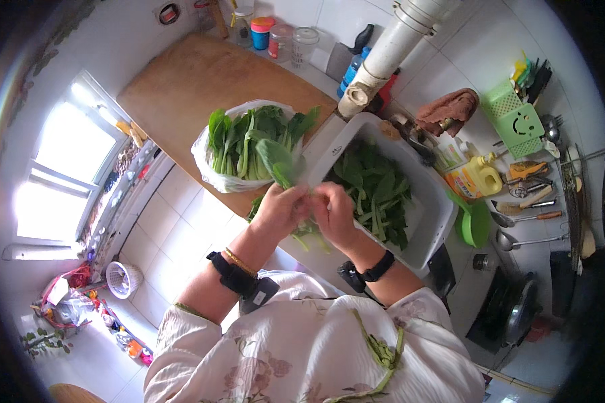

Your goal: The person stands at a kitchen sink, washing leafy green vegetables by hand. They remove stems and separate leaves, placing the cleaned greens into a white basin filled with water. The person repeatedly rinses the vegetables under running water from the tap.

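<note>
My left hand (285,209) grips a leafy green vegetable (277,158), its broad leaves pointing away from me and blurred. Right beside it, the curled fingers of my right hand (335,211) pinch at the same vegetable's stalks, which the fingers partly hide. Beyond my left hand, a white plastic bag (200,153) lies open around a bunch of leafy greens (249,146) with pale stalks. To the right, a grey-white plastic basin (431,221) holds loose green leaves and stems (373,191). Some greens (307,237) show below my hands.
A brown wooden board (196,75) supports the bag. Jars (305,43) and a cleaver (339,58) stand along the wall. A white pipe (383,60) slants down behind the basin. Rightward are a yellow detergent jug (474,179), green ladle (474,221) and hanging utensils (532,216).
</note>
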Available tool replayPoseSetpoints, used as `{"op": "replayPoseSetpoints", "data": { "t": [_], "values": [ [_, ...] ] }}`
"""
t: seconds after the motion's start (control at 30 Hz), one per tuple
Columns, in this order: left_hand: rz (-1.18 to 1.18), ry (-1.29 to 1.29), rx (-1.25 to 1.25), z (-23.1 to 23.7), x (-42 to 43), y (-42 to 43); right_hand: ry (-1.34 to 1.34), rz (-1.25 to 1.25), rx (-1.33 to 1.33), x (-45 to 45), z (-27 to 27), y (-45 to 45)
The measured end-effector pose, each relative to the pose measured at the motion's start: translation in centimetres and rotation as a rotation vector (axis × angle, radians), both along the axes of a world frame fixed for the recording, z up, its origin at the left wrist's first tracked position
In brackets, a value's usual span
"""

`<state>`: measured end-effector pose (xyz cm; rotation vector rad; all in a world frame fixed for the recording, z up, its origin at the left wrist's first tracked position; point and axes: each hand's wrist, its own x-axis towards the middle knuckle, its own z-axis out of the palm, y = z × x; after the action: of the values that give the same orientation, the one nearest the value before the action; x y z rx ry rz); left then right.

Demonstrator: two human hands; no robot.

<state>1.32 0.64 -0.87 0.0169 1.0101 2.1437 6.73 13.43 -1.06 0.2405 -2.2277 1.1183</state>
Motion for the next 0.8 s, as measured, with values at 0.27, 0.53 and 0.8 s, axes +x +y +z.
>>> {"op": "replayPoseSetpoints", "data": {
  "t": [0.27,0.53,0.8],
  "values": [
    [0.377,-0.007,0.058,0.0,-3.9,-4.5,-0.821,0.003,-1.035,-5.1,-4.6,-0.5],
    [0.377,-0.19,-0.001,-0.6,-6.6,-8.7,-1.283,0.112,-0.772,-5.4,-7.5,-3.1],
    [0.331,-0.132,-0.064,-4.7,-7.4,-11.9,-0.932,0.077,-0.628,-9.3,-6.6,-3.2]
  ]
}}
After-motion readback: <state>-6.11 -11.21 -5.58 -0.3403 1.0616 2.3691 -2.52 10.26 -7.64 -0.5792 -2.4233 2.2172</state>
